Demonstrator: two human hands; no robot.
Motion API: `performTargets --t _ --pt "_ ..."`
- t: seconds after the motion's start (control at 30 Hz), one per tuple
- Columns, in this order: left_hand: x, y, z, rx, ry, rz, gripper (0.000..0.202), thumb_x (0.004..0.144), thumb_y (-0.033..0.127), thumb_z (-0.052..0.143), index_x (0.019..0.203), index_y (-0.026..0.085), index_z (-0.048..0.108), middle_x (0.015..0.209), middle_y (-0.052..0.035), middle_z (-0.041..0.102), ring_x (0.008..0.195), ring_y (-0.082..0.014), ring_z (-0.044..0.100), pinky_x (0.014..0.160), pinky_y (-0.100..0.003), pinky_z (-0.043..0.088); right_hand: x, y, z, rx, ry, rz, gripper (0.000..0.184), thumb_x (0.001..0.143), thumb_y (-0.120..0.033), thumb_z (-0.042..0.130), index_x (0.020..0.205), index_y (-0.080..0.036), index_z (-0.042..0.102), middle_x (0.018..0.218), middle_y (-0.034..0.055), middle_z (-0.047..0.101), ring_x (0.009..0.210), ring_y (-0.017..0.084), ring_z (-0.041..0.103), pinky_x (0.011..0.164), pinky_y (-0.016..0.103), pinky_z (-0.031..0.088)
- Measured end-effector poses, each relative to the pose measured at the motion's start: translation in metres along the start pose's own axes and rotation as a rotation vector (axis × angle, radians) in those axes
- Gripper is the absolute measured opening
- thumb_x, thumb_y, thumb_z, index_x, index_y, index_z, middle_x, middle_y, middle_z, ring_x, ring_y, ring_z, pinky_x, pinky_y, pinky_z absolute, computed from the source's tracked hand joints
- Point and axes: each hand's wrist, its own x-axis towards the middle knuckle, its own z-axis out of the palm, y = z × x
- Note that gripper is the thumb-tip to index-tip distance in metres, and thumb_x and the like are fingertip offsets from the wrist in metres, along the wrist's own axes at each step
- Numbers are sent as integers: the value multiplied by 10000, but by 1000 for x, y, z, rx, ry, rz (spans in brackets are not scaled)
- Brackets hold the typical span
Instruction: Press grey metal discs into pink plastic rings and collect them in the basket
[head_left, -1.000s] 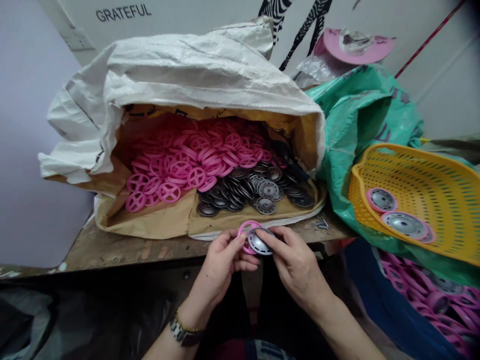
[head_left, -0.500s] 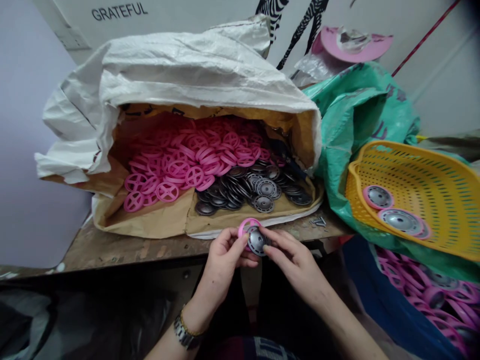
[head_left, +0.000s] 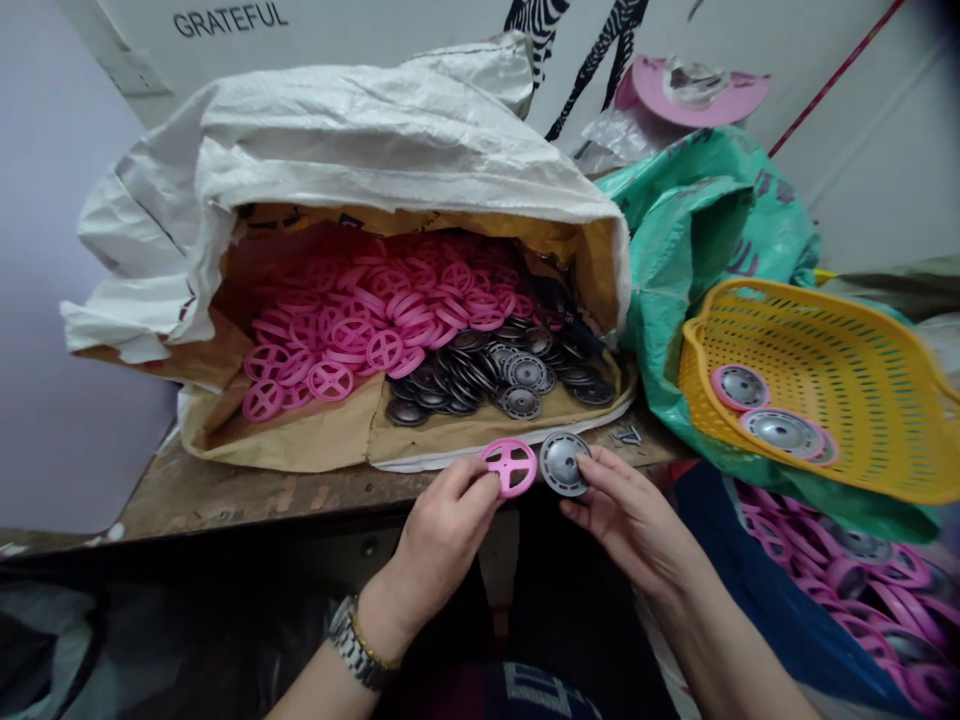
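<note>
We see our left hand (head_left: pixel 442 520) raised just above the table (head_left: pixel 225 495) edge, fingers curled and pinching a pink wheel (head_left: pixel 510 466) by its rim, the cross spokes facing us. A watch (head_left: pixel 351 648) sits on that wrist. Our right hand (head_left: pixel 630 515) comes in from the lower right, fingertips gripping a grey disc (head_left: pixel 564 463) at its right edge. The 2 parts sit side by side, just apart, in front of the sack (head_left: pixel 360 140).

The white sack lies on its side, mouth open toward us, with a heap of pink wheels (head_left: pixel 375 310) at the left and back and dark discs (head_left: pixel 495 370) at the front right. To the right, a yellow basket (head_left: pixel 862 400) rests on a green bag (head_left: pixel 712 230) and holds 2 joined wheels (head_left: pixel 780 430), grey faces with pink rims. Below it more pink and grey parts (head_left: pixel 847 570) lie in a heap.

The table is worn wood. Behind is a pale wall with the word GRATEFUL (head_left: pixel 229 18).
</note>
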Motion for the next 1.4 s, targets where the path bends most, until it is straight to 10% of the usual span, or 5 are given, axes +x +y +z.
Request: performTargets --t 0.23,0.43,0.53,0.73,1.4 --pt "-5 11 6 -201 -96 8 229 912 92 522 1106 197 586 1212 -116 557 1097 -226 587 891 -365 569 -2 11 2 -49 -38 30 325 692 -407 841 832 -186 648 817 0 710 716 115 630 640 222 521" --pt "-2 21 7 -1141 -162 -804 392 863 314 642 1207 205 489 1056 -63 598 811 -140 659 694 -277 608 -2 17 -2 -96 5 -85 346 709 -398 831 839 -197 580 762 -22 692 645 97 604 571 190 474" --pt "3 26 8 -1294 -247 -965 329 854 366 643 1080 142 561 847 -27 632 676 -110 650 642 -237 587 -5 22 1 -173 5 -163 338 727 -395 811 889 -209 581 786 -14 706 665 107 618 586 197 472" --pt "3 32 10 -1259 -187 -899 298 826 361 660 1017 136 621 867 -29 653 707 -120 658 653 -240 593 -11 30 3 -443 6 -350 408 748 -378 763 1092 -216 617 933 33 732 865 192 668 801 311 524" --pt "-9 44 25 -972 -195 -770 219 890 322 525 1014 160 606 815 3 597 589 -105 624 507 -205 563 -24 36 -3 -603 -9 -389 115 807 -309 644 805 -199 679 732 -16 643 720 168 561 690 275 441"
